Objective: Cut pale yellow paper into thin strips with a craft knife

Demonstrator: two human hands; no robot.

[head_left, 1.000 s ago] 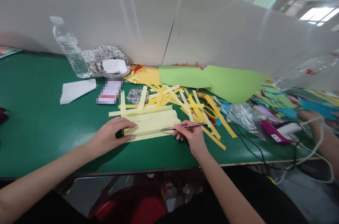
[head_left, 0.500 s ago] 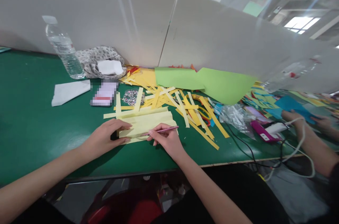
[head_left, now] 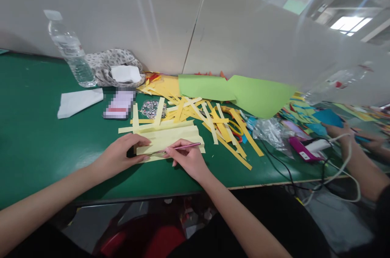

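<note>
A pale yellow sheet of paper, creased lengthwise, lies near the front edge of the green table. My left hand holds its left end, thumb low and fingers curled over the top. In my right hand is a slim metallic pink pen-like tool, pinched between thumb and fingers and held nearly flat. Its thin tip points left onto the lower part of the paper, towards my left fingertips. Pale and deeper yellow paper strips are heaped just behind the sheet.
Green paper leans at the grey partition. Scissors lie partly under strips. At left are a water bottle, a phone and a spotted cloth. A magenta power strip with cables sits right, near a co-worker's hands.
My right hand has slid slightly left with the pink tool, bringing the tip closer to my left fingers. My left hand stays on the paper. The co-worker's blue paper has shifted.
</note>
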